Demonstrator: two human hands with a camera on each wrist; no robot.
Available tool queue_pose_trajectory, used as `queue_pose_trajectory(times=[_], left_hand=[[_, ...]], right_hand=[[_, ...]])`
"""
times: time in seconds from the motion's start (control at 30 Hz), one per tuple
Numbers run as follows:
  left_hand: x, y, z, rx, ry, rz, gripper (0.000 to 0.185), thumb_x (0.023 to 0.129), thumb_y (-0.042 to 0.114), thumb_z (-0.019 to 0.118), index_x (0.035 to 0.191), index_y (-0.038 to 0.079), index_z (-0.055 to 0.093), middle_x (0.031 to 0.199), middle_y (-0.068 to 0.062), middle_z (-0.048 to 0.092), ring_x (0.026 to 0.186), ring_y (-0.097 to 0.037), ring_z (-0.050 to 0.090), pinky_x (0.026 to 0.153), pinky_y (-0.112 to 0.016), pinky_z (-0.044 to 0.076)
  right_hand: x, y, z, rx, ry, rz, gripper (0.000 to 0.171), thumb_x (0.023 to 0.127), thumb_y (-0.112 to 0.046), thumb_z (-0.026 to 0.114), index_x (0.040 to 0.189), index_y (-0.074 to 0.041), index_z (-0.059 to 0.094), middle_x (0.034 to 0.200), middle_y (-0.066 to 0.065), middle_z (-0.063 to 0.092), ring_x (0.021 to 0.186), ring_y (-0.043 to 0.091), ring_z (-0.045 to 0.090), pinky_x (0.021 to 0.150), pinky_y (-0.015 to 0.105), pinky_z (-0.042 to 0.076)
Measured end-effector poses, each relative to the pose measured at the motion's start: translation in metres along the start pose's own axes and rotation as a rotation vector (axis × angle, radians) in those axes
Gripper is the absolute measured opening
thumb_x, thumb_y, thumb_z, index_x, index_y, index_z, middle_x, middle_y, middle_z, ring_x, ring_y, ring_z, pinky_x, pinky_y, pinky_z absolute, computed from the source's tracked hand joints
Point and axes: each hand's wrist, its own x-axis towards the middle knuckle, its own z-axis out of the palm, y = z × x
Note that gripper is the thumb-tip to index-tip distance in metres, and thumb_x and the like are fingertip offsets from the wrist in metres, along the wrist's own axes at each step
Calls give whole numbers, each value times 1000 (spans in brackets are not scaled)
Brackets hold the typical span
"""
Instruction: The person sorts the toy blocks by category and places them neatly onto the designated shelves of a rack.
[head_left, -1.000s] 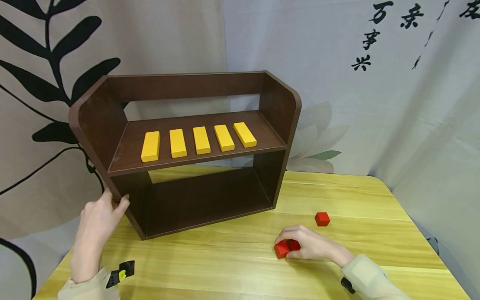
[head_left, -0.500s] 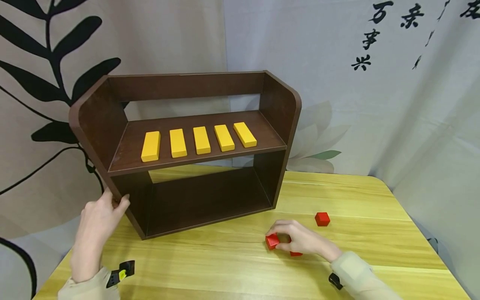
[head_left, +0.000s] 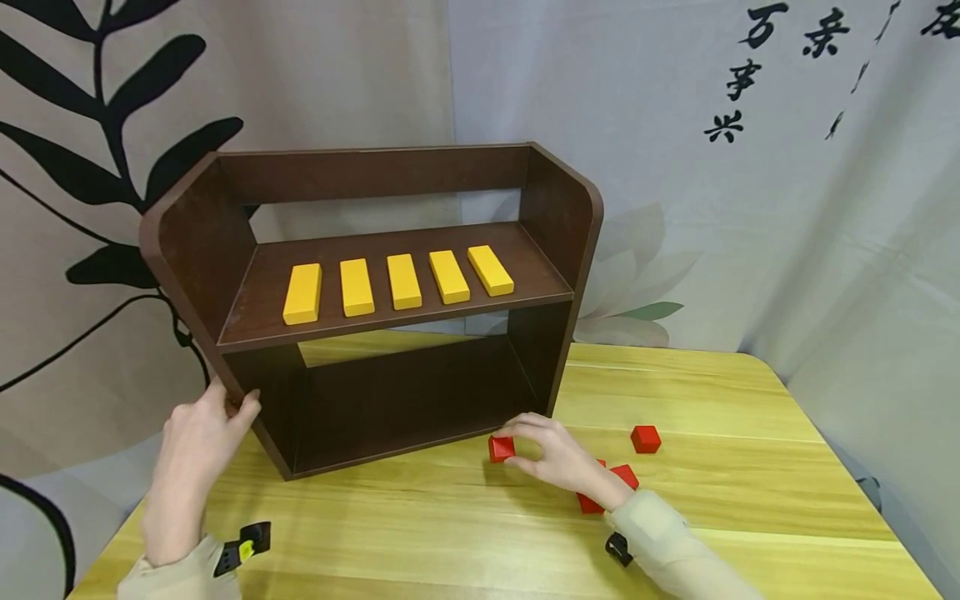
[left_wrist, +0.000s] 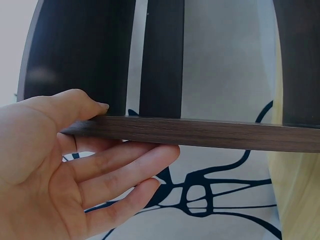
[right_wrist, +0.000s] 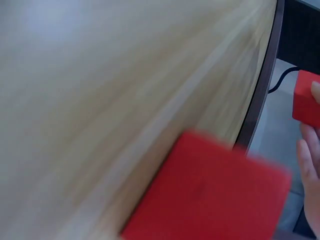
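Right hand (head_left: 558,457) pinches a small red cube (head_left: 501,447) between thumb and fingertips, holding it just in front of the open lower compartment of the dark wooden shelf unit (head_left: 375,308). Whether the cube is raised off the table (head_left: 750,467) or resting on it cannot be told. The fingertip grip leaves the cube's leading faces free, which would suit setting it inside the compartment. Behind the wrist lies a flat red block (head_left: 607,487); the right wrist view shows it close and blurred (right_wrist: 210,192). Another red cube (head_left: 645,438) sits apart to the right.

Left hand (head_left: 198,433) grips the front edge of the unit's left side panel, thumb on one face and straightened fingers on the other, as the left wrist view confirms (left_wrist: 55,160). This hold appears to steady the unit.

Upper shelf carries five yellow blocks (head_left: 405,281) laid flat in an evenly spaced row. Lower compartment holds nothing visible.
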Motion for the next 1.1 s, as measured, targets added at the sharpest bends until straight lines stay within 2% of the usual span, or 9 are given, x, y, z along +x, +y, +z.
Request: queue_pose_trajectory(times=[0.23,0.67,0.93,1.1], left_hand=[[-1,0,1,6,-1,-6,32,98,31,44,92,-1,45,60,-8,43,46,-20,39,43,-30,29],[1,-2,1,10,-9,-5,34,98,31,45,91,-3,44,59,-9,43,46,-20,40,43,-31,29],[0,-1,1,10,-16,-11,34,98,30,45,90,-3,44,58,-9,41,45,-20,40,43,-31,29],[0,-2,1,9,-14,-6,34,98,30,45,92,-3,43,58,-8,40,45,-19,39,43,-31,29]], right_hand=[[23,-8,17,54,-12,66,32,82,-17,73,114,-14,67,113,0,66,106,14,61,92,31,51],[69,-25,51,116,29,42,31,84,-16,72,114,-10,66,111,4,68,104,16,64,90,28,52],[89,-34,73,248,29,170,32,83,-15,72,115,-12,67,111,5,68,101,18,63,87,26,52],[99,-41,88,243,-22,241,32,84,-17,71,116,-15,67,113,2,68,103,16,62,87,22,51]])
